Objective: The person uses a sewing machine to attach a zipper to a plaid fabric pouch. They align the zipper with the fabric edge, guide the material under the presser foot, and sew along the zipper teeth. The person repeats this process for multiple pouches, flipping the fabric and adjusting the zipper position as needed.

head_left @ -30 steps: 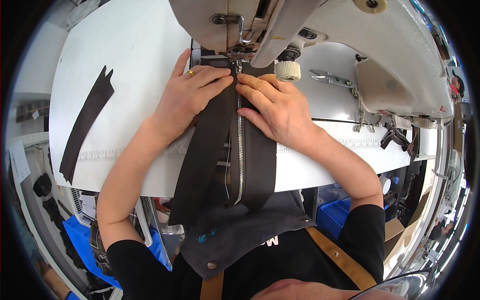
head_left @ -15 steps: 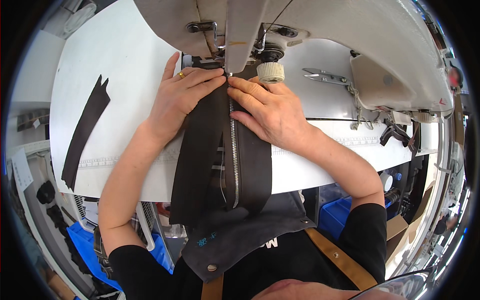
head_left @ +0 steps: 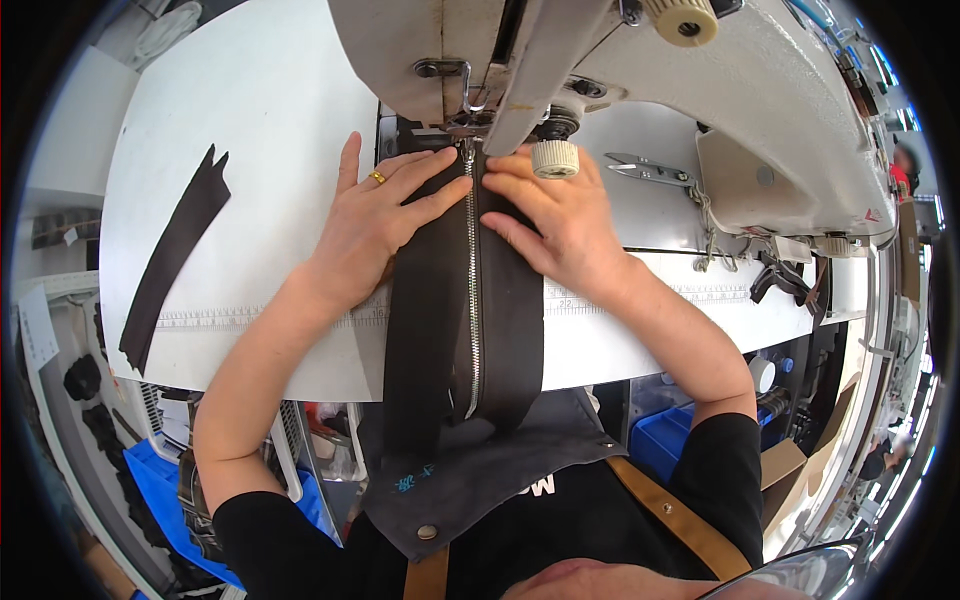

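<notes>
Head view: 2 hands [head_left: 372, 222] laid on dark fabric [head_left: 514, 310] under sewing machine [head_left: 770, 90].
White table [head_left: 270, 110] with printed ruler scale [head_left: 210, 317]; loose dark strip [head_left: 176, 262] at left, metal snips [head_left: 682, 179] at right below machine arm. Under the near edge: 1 blue bin [head_left: 158, 480] at left, plaid cloth [head_left: 197, 515] against it; 1 blue container [head_left: 660, 438] at right, contents unclear. Fabric, metal zipper [head_left: 474, 300] lengthwise, reaches from the needle area past the near edge. Left hand palm down, fingers spread, left of zipper; right hand [head_left: 565, 215] opposite, thumb apart. Grip: both released, fingers resting on fabric.
</notes>
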